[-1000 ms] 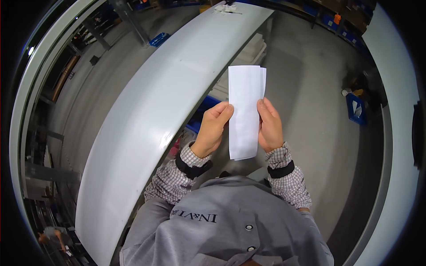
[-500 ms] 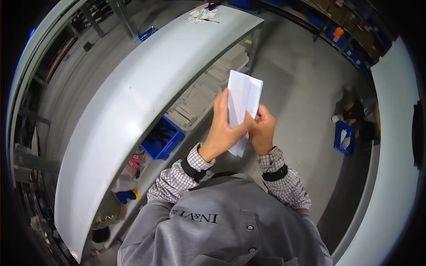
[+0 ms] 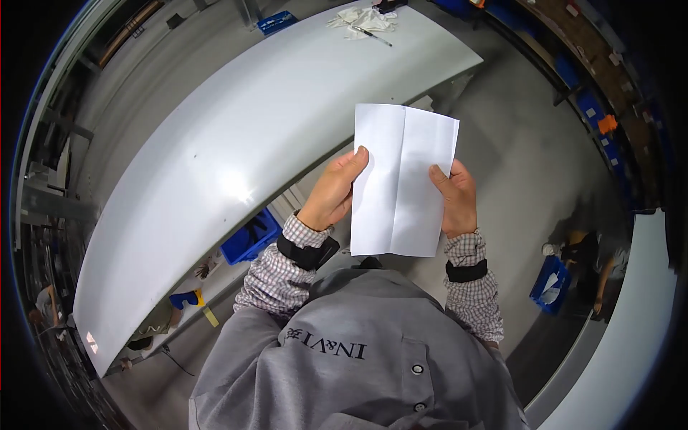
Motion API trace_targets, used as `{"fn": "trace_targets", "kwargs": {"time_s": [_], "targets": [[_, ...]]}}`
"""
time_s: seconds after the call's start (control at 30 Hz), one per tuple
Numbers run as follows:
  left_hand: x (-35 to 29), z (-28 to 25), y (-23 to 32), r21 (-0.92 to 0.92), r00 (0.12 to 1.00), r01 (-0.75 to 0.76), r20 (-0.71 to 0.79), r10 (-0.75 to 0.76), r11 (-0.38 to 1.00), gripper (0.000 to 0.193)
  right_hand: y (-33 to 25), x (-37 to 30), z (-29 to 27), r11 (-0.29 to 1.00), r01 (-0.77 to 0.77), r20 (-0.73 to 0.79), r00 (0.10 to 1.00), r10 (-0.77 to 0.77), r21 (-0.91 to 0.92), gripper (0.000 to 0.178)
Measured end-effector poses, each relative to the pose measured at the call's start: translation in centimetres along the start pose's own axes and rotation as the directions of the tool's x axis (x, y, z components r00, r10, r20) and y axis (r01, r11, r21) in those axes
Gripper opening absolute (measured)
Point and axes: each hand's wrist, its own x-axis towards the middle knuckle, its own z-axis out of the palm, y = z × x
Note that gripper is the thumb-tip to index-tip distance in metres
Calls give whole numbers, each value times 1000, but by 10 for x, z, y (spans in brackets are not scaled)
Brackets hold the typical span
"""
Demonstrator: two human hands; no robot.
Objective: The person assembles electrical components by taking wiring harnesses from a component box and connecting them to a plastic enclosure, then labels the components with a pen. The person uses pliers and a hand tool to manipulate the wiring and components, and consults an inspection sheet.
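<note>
A white sheet of paper [image 3: 416, 186] with a lengthwise crease is held up in front of my body, partly unfolded. My left hand [image 3: 335, 188] grips its left edge, the thumb on the front and the fingers behind. On the right edge my right hand [image 3: 456, 197] pinches it the same way, thumb across the front. The fingers behind the sheet are mostly hidden. Its face towards me looks blank.
A long white table [image 3: 208, 165] curves along the left, with white gloves [image 3: 362, 21] and a pen [image 3: 373, 36] at its far end. Under it stands a blue bin [image 3: 251, 236]. To the right, another blue bin [image 3: 550, 283] is near a person's arm [image 3: 608, 276]. A white surface [image 3: 623, 344] borders the right.
The folded paper has been opened out to about twice its width. My hands have moved apart, the left to the left edge and the right to the right edge.
</note>
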Motion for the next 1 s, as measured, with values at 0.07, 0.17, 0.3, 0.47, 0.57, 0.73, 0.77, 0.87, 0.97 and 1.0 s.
{"fn": "trace_targets", "kwargs": {"time_s": [0.07, 0.17, 0.3, 0.47, 0.57, 0.73, 0.77, 0.87, 0.97, 1.0], "targets": [[-34, -56, 2, -1, 1000, 11, 0, -11, 1000, 33, 45, -15, 36, 999, 18, -11, 1000, -19, -33, 19], [-64, -129, 15, 14, 1000, 17, -13, -17, 1000, 32, 101, -22, 92, 995, 74, -18, 997, -76, -62, 19], [-48, -164, 47, 39, 985, -65, -156, 70, 997, 30, 124, 23, 128, 990, 141, 76, 987, -138, -32, 23], [49, -112, 74, 102, 938, -204, -266, 224, 974, 22, 60, 144, 83, 999, 33, 155, 987, -37, 26, 18], [97, -67, 55, 79, 877, -289, -378, 297, 954, 23, 19, 192, 36, 997, 26, 252, 968, -5, -79, 17], [130, -184, 205, 185, 840, -324, -396, 372, 928, 26, 39, 306, 178, 903, 226, 375, 924, -79, -367, 13], [128, -203, 214, 180, 840, -358, -367, 400, 916, 28, 46, 318, 190, 847, 273, 429, 901, -59, -456, 14], [116, -225, 228, 372, 786, -274, -445, 430, 887, 26, 47, 324, 217, 762, 321, 516, 857, 19, -562, 13], [124, -216, 228, 435, 828, -220, -391, 403, 873, 22, 33, 333, 205, 740, 362, 571, 820, 35, -566, 11], [127, -216, 231, 451, 846, -211, -360, 393, 867, 22, 26, 333, 203, 728, 363, 574, 817, 52, -582, 11]]}}
